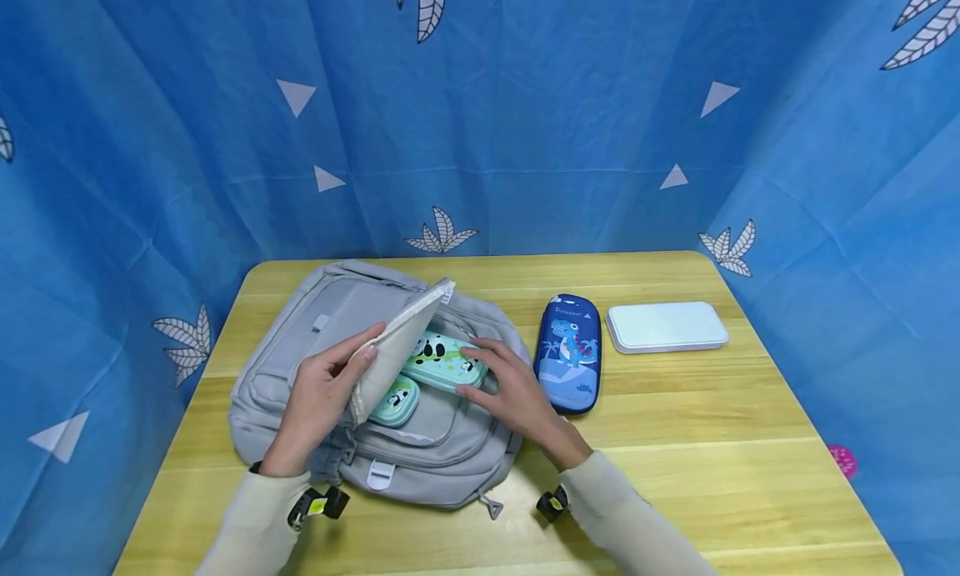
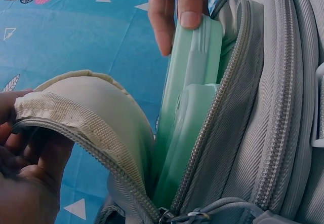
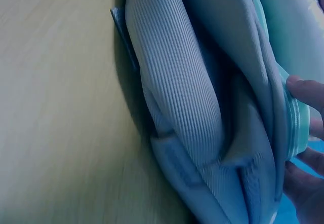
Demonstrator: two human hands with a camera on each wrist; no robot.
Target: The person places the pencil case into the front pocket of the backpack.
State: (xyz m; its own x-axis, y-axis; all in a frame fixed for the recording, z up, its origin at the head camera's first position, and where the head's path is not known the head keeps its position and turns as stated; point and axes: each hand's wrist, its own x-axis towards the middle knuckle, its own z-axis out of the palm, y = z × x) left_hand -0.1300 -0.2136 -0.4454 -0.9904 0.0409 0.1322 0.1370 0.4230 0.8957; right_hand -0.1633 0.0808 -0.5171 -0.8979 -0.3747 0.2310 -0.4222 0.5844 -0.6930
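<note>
A grey backpack (image 1: 337, 309) lies on the table with its front pocket unzipped. My left hand (image 1: 318, 390) pinches the edge of the pocket flap (image 1: 397, 351), pulling it up; the left wrist view shows its cream lining (image 2: 96, 100). Inside the pocket sit two mint-green panda cases: a longer pencil case (image 1: 442, 359) and a smaller case (image 1: 396, 403), partly covered by the flap. My right hand (image 1: 517, 393) grips the right end of the longer pencil case, thumb on the near side and fingers across the far side. In the right wrist view, that case's end (image 3: 298, 120) sticks out past the pocket edge.
Right of the backpack lies a dark blue dinosaur pencil case (image 1: 568, 355). Beyond it is a white rectangular case (image 1: 666, 326). The wooden table (image 1: 712, 468) is bordered by blue patterned curtains (image 1: 525, 109) at the back and sides.
</note>
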